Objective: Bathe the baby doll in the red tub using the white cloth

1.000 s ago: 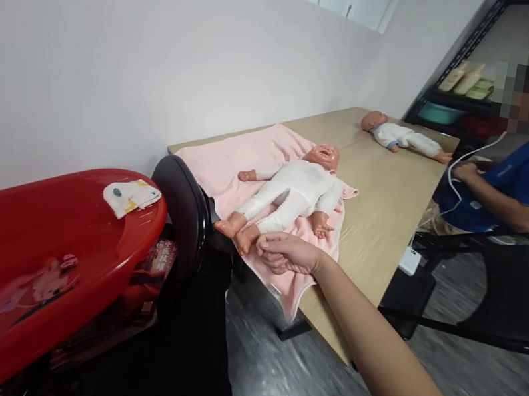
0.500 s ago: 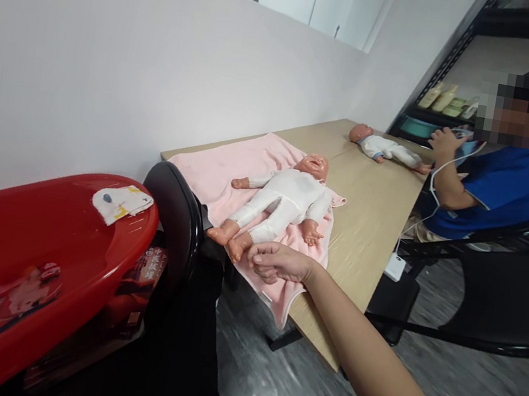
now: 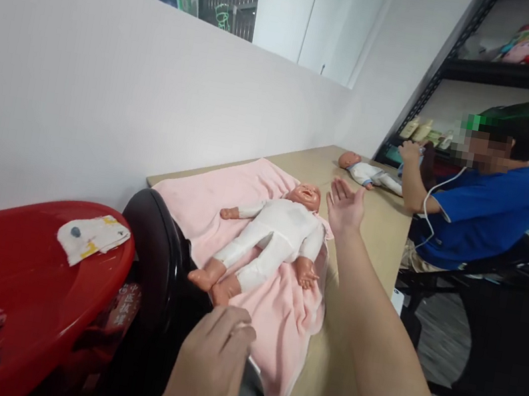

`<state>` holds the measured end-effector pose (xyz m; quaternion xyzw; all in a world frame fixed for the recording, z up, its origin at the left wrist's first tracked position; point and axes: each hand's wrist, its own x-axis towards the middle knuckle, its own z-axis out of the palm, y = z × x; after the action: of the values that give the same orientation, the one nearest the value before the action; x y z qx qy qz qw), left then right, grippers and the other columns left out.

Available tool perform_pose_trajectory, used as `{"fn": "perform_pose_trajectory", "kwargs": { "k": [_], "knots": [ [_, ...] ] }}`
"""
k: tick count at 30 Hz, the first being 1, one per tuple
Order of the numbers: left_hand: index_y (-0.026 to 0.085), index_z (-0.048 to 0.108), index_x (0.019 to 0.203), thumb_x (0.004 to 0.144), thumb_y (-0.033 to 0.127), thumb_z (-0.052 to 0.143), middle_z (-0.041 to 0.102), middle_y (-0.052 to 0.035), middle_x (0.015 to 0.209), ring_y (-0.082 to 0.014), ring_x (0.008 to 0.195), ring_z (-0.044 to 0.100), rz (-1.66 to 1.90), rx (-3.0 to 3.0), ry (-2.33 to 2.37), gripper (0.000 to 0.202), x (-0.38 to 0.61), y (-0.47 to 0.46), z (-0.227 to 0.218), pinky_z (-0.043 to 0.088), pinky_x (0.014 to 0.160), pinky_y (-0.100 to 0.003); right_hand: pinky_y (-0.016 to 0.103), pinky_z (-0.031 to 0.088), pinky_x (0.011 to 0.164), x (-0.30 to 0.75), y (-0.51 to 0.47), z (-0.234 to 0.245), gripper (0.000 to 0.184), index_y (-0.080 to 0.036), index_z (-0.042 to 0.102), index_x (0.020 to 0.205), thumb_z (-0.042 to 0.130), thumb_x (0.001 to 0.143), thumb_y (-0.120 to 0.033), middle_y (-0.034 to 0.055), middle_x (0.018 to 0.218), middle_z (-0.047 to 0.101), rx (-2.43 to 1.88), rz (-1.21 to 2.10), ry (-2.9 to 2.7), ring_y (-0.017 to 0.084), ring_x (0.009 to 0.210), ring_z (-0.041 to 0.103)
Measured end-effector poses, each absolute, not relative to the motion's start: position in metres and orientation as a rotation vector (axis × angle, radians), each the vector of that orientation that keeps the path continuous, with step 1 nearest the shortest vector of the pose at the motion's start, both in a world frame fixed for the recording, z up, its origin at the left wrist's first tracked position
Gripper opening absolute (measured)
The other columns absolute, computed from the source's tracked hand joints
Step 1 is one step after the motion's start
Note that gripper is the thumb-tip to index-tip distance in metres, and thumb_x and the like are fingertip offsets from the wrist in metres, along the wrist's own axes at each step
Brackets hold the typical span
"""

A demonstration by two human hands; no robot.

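A baby doll (image 3: 274,237) in white clothes lies on its back on a pink towel (image 3: 224,198) spread over the wooden table (image 3: 374,237). My right hand (image 3: 345,206) is open with fingers spread, raised just right of the doll's head. My left hand (image 3: 210,368) is low in front of me, near the towel's hanging front edge and just below the doll's feet. Its fingers are curled, and whether they hold anything I cannot make out.
A red plastic tub (image 3: 20,292) with a small cloth (image 3: 92,235) on its rim stands at the left. A black chair back (image 3: 153,254) is between tub and table. A second doll (image 3: 367,173) lies at the table's far end. A person in blue (image 3: 481,207) sits at right before black shelves (image 3: 523,72).
My right hand left the towel near the doll's feet and rose, open, to beside its head. My left hand came into view. The view tilted up and moved closer.
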<state>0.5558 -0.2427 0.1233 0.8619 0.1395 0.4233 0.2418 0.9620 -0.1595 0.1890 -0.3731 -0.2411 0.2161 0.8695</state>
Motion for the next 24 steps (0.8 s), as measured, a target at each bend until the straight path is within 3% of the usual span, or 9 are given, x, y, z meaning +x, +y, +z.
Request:
{"fn": "perform_pose_trajectory", "kwargs": {
  "k": [3,5,9,12,17,21,24],
  "knots": [
    [0.020,0.067,0.107,0.095,0.006,0.044,0.067,-0.0116,0.126,-0.0273,0.122,0.060,1.189,2.579,0.632,0.030,0.564,-0.210,0.115,0.053,0.100,-0.044,0.033,0.042,0.115,0.996,-0.133,0.160,0.061,-0.024,0.070,0.093,0.019,0.108,-0.053,0.0040,0.119,0.073,-0.885,0.457,-0.332,0.012,0.125,0.061],
    [0.022,0.068,0.114,0.095,0.016,0.051,0.064,-0.0125,0.134,-0.0314,0.130,0.057,1.089,2.623,0.829,0.025,0.568,-0.197,0.111,0.053,0.104,-0.049,0.035,0.048,0.110,1.009,-0.120,0.142,0.062,-0.023,0.069,0.092,0.018,0.108,-0.055,0.0051,0.113,0.073,-0.907,0.481,-0.254,0.014,0.116,0.066],
    [0.027,0.068,0.124,0.089,0.036,0.067,0.059,-0.0124,0.147,-0.0378,0.137,0.052,0.831,2.688,1.022,0.036,0.580,-0.179,0.110,0.049,0.110,-0.057,0.044,0.060,0.093,1.024,-0.105,0.117,0.059,-0.020,0.067,0.095,0.023,0.106,-0.059,0.0099,0.105,0.074,-0.858,0.610,-0.209,0.022,0.097,0.072],
    [0.030,0.070,0.121,0.085,0.034,0.069,0.055,-0.0100,0.153,-0.0379,0.139,0.051,0.646,2.714,1.025,0.036,0.590,-0.169,0.117,0.046,0.112,-0.059,0.048,0.061,0.089,1.029,-0.104,0.107,0.058,-0.017,0.068,0.105,0.027,0.105,-0.059,0.0144,0.108,0.075,-0.827,0.717,-0.242,0.027,0.098,0.074],
    [0.029,0.072,0.119,0.078,0.032,0.070,0.051,-0.0104,0.158,-0.0383,0.144,0.048,0.283,2.660,1.051,0.041,0.606,-0.155,0.131,0.045,0.112,-0.056,0.050,0.060,0.093,1.026,-0.111,0.104,0.060,-0.015,0.068,0.119,0.032,0.104,-0.060,0.0182,0.112,0.077,-0.864,0.886,-0.237,0.030,0.100,0.076],
    [0.027,0.075,0.121,0.075,0.044,0.073,0.045,-0.0112,0.162,-0.0402,0.147,0.042,-0.058,2.546,1.085,0.049,0.620,-0.147,0.150,0.041,0.115,-0.055,0.049,0.057,0.103,1.020,-0.112,0.111,0.071,-0.014,0.065,0.132,0.032,0.101,-0.068,0.0191,0.120,0.076,-0.997,1.077,-0.302,0.031,0.108,0.075],
    [0.028,0.075,0.123,0.073,0.048,0.074,0.043,-0.0114,0.163,-0.0405,0.147,0.042,-0.181,2.528,1.039,0.054,0.627,-0.144,0.161,0.040,0.115,-0.053,0.049,0.055,0.106,1.019,-0.108,0.117,0.064,-0.013,0.062,0.137,0.039,0.102,-0.061,0.0181,0.122,0.076,-1.004,1.130,-0.340,0.031,0.109,0.075]
  ]
}}
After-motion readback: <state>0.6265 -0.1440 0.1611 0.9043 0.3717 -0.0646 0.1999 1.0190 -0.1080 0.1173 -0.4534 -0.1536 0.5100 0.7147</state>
